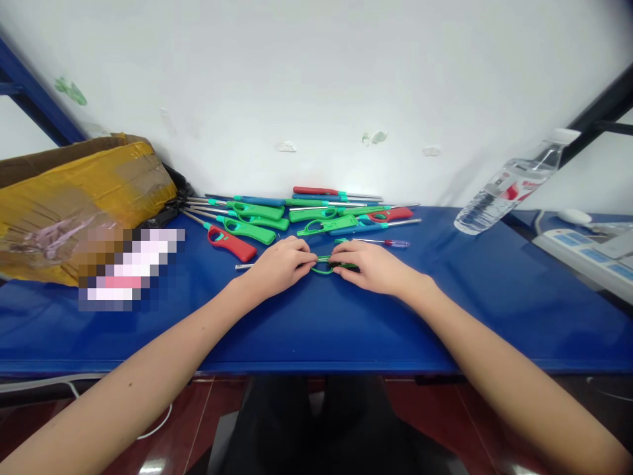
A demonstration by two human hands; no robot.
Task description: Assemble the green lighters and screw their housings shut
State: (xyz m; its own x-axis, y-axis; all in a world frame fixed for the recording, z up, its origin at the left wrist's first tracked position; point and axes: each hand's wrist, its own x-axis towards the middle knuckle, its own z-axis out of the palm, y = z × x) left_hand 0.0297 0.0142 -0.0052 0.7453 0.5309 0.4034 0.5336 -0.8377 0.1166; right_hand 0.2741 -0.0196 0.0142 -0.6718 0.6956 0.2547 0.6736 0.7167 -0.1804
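Note:
Both my hands rest on the blue table [316, 330] and grip one green long-nosed lighter [324, 265] lying flat between them. My left hand [279, 264] is closed over its metal-tube end, whose tip [242, 266] pokes out to the left. My right hand [370, 265] pinches the handle end, fingers curled round it. Just behind my right hand lies a small screwdriver [383, 243] with a red and clear handle.
A pile of several green, red and blue lighters [297, 214] lies against the white wall. A taped cardboard box [64, 211] stands at the left. A tilted water bottle [509, 188] and a white power strip [588, 254] are at the right.

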